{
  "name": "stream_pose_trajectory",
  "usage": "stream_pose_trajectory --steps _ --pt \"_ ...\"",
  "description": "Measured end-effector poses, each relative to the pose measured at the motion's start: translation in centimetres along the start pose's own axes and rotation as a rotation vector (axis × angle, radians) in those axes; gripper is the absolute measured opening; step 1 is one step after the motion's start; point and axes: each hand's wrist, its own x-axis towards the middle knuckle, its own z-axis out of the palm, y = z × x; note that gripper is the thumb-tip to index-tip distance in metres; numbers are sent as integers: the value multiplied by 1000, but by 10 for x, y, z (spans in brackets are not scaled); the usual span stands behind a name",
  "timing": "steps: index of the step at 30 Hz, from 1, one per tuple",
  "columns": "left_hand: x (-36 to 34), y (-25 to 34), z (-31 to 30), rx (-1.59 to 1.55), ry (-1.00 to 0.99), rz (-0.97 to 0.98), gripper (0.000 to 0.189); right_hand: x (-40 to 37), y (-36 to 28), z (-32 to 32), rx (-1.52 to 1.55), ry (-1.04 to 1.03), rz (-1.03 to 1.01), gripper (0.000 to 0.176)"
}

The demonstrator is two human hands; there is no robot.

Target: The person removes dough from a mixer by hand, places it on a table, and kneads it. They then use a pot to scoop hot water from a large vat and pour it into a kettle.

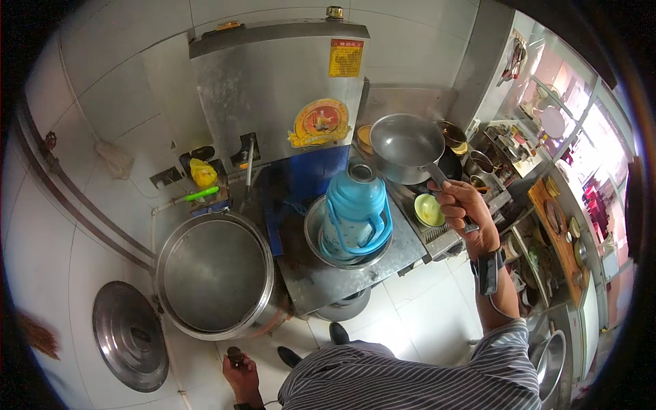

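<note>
presently: right hand [468,208], fist closed round the long handle of a steel saucepan [406,147], pan held roughly level above the stove; left hand [240,374], low near the floor, fingers closed on a small dark object [235,355], kind not discernible; blue thermos jug [355,205] upright in a metal basin [311,229] on the steel counter [328,280]; large stockpot [215,273] left of it; yellow-green bowl [429,210] just beside the right hand.

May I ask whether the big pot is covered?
Uncovered: the pot shows its inside, and its lid lies apart, to its left.
</note>
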Motion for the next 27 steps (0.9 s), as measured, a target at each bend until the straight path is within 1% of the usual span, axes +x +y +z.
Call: stream_pose_trajectory --steps 3,10,14,18,19,22,27 --pt "-1 0 1 -15 -1 -3 36 2 0 1 -44 41 9 25" --pt "2 -1 -6 -61 -2 -27 37 1 0 3 -72 24 9 25" --pt "3 0 -8 -66 12 -19 36 0 1 3 -117 53 -12 26" --pt "2 1 -6 -40 -36 -1 35 -2 0 7 -122 91 -17 25" --pt "2 1 -5 -23 -63 8 34 -2 0 6 -122 92 -17 25" --pt "2 0 -4 -47 -31 -4 34 -3 -1 2 -161 73 0 25" --pt "6 -1 -7 -51 -40 -23 34 -2 -3 0 -177 66 1 22"
